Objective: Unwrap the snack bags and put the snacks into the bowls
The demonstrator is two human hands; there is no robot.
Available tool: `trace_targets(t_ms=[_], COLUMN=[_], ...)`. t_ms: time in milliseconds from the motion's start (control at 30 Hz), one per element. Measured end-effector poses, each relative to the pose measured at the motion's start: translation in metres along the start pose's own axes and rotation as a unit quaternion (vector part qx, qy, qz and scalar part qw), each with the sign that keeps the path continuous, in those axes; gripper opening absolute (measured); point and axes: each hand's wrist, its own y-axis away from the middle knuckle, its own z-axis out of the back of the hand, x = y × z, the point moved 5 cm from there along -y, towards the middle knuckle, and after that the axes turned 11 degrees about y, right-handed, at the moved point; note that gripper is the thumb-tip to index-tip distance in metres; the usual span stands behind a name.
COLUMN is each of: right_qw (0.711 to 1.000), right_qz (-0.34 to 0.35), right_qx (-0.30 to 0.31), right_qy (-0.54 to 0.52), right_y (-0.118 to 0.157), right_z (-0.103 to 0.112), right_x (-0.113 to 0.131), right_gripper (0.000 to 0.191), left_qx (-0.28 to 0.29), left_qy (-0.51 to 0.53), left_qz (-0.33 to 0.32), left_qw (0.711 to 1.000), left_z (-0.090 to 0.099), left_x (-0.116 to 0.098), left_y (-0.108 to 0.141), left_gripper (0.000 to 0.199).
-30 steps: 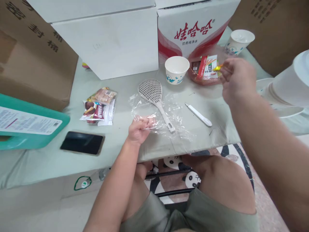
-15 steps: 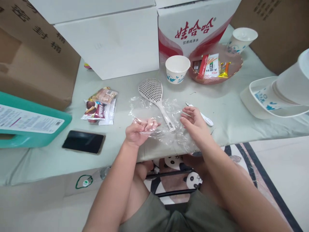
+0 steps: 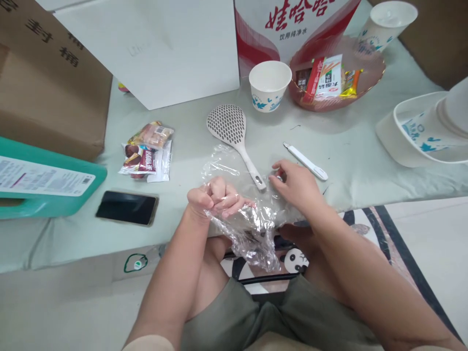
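Note:
A crumpled clear plastic wrapper [image 3: 252, 239] spreads over the front of the table, and its lower part hangs past the table edge. My left hand [image 3: 217, 197] is closed on this wrapper, fingers curled in. Close to the wrapper's right side, my right hand [image 3: 294, 185] has its thumb and forefinger apart and bent, with nothing visible between them. A pale perforated skimmer [image 3: 228, 124] lies just beyond, its handle pointing toward me between both hands. Past my right hand rests a white utility knife [image 3: 305, 161].
Snack packets [image 3: 148, 151] and a phone [image 3: 126, 207] lie left, beside a green jug [image 3: 51, 180]. A paper cup [image 3: 269, 87], a pink bowl [image 3: 310, 102] of snacks and a white box [image 3: 153, 53] stand behind. A white basket [image 3: 398, 141] with cups is right.
The view has tilted down and closer. My left hand has drawn the wrapper toward me, so more hangs over the edge. My right hand has moved off the knife, fingers more bent.

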Motion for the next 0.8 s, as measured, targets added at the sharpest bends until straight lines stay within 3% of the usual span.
trace_targets(t_ms=[100,267,433,567,633,700,800], right_qw=[0.999,0.973,0.929,0.877,0.853,0.833,0.828], right_qz=[0.000,-0.081,-0.089,-0.095,-0.115,-0.142,-0.164], right_qx=[-0.013,-0.062,-0.087,-0.121,-0.098,-0.030,0.071], right_qy=[-0.033,-0.205,-0.348,-0.455,-0.499,-0.534,-0.531], right_y=[-0.001,-0.002,-0.011,-0.019,-0.020,-0.018,-0.012], right_z=[0.002,0.012,0.012,0.009,0.004,-0.005,-0.013], right_x=[-0.005,-0.010,-0.012,-0.018,-0.018,-0.014,-0.002], right_gripper=[0.009,0.013,0.018,0.026,0.032,0.038,0.040], left_qx=[-0.081,-0.188,-0.240,-0.253,-0.262,-0.261,-0.245], left_qy=[0.015,0.008,-0.010,-0.005,-0.006,0.001,0.009], left_qz=[-0.048,-0.206,-0.237,-0.242,-0.232,-0.231,-0.240], left_qw=[0.995,0.960,0.941,0.937,0.937,0.937,0.939], left_z=[0.009,0.012,0.016,0.022,0.024,0.024,0.022], left_x=[-0.007,-0.038,-0.050,-0.047,-0.044,-0.043,-0.043], left_y=[0.007,0.023,0.035,0.036,0.033,0.031,0.029], left_gripper=[0.081,0.079,0.068,0.066,0.067,0.067,0.066])
